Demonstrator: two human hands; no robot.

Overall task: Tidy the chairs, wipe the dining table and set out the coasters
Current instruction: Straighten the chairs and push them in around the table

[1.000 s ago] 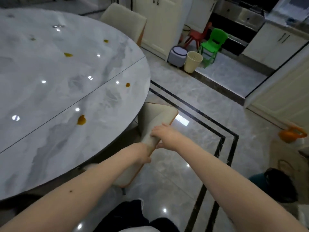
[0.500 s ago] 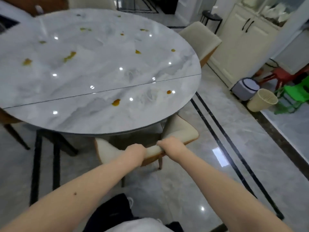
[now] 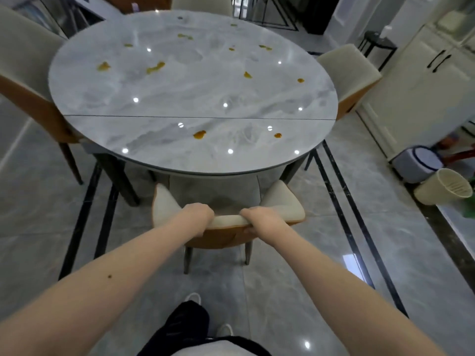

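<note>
Left hand (image 3: pixel 196 216) and right hand (image 3: pixel 262 218) both clamped on chair (image 3: pixel 228 222) backrest top, squaring it under bench (image 3: pixel 159 147); stains (image 3: pixel 199 134) unwiped.

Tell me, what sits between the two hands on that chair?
In the head view, only a bare stretch of the chair's cream backrest top lies between the left hand and the right hand; each hand's grip curls over that edge.
</note>
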